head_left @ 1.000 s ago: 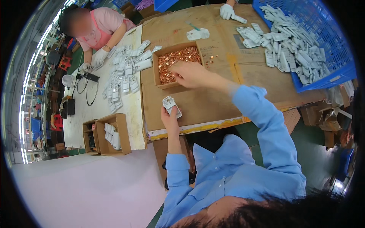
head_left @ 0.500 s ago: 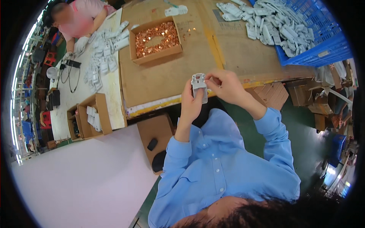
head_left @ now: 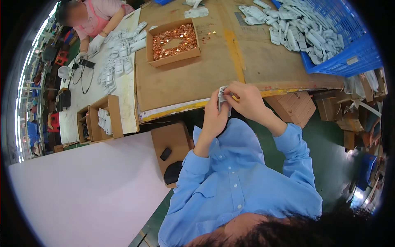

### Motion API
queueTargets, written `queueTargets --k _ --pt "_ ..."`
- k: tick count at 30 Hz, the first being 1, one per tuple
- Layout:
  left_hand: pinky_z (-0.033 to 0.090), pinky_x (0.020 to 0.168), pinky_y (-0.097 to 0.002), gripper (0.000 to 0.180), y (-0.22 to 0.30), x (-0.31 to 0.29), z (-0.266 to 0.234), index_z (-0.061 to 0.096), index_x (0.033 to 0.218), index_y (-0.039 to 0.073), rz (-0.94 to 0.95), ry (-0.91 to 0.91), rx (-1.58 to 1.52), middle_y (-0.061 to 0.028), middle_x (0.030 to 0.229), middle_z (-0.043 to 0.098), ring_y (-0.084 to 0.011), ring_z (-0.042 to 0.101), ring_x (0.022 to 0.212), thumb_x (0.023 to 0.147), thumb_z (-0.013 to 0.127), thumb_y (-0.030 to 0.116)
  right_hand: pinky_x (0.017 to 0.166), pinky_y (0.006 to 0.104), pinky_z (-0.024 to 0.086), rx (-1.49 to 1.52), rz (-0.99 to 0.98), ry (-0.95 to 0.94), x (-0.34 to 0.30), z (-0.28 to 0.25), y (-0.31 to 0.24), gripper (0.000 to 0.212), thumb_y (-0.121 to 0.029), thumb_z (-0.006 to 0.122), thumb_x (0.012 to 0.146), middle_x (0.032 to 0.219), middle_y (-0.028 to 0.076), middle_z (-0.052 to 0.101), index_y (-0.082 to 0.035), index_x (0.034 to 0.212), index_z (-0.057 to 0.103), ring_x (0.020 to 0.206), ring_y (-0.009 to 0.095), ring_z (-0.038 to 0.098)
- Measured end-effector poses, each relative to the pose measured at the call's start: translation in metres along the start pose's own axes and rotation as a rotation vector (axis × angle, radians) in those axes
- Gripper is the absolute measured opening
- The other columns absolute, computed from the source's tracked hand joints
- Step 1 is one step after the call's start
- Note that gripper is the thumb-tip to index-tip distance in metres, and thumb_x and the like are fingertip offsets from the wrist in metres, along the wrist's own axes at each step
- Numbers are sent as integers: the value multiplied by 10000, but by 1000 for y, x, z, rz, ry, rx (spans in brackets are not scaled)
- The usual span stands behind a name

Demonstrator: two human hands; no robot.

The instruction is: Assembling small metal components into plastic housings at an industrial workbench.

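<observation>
Holds white, oblong plastic casing (head_left: 221, 94) mid-frame in curled left hand (head_left: 215, 117) (likely light, stiff; hold edgewise); bends right hand (head_left: 247, 100) over it, cannot tell grip.

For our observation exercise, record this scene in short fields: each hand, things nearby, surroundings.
Left hand: the person's left hand grips a white part
Right hand: the right hand has its fingers at that part's upper end; anything pinched is hidden
Nearby: open cardboard box of copper-coloured pieces, on the table
Far right: blue crate beside heaped white pieces
Left: co-worker's gloved hand near more white pieces
</observation>
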State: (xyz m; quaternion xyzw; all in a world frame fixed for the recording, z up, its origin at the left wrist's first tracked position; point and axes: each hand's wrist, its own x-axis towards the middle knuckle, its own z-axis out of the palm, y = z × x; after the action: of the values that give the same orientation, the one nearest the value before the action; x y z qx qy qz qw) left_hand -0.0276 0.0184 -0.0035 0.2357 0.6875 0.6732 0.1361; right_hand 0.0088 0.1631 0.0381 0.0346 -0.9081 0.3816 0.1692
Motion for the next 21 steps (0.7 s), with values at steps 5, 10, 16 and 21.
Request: queueTargets --k 5,10,16,21 --pt "468 703 -280 319 6 -4 -7 511 1215 14 -39 -49 53 -97 902 598 -164 587 759 900 477 53 548 295 423 120 124 34 2 3 -3 149 -79 708 780 753 62 546 -51 869 592 599 179 512" --pt "501 660 -271 304 7 -8 -6 521 1206 13 -25 -39 -61 -91 925 618 -149 610 756 911 469 67 592 295 447 379 306 -9 4 -1 5 236 -79 729 749 825 67 550 -35 913 565 653 160 522" --pt "509 563 -253 266 5 -7 -7 557 1164 13 -210 -17 -162 -72 858 640 -123 624 683 972 409 123 562 286 421 227 212 4 -4 5 -9 172 -72 696 804 799 76 548 -24 913 573 623 160 500" --pt "502 529 -246 263 4 -8 -3 567 1147 11 -214 -5 -163 -67 801 647 -114 626 626 994 401 147 584 317 453 148 192 -15 -3 2 -5 140 -106 669 830 823 108 578 -17 895 582 660 220 566"
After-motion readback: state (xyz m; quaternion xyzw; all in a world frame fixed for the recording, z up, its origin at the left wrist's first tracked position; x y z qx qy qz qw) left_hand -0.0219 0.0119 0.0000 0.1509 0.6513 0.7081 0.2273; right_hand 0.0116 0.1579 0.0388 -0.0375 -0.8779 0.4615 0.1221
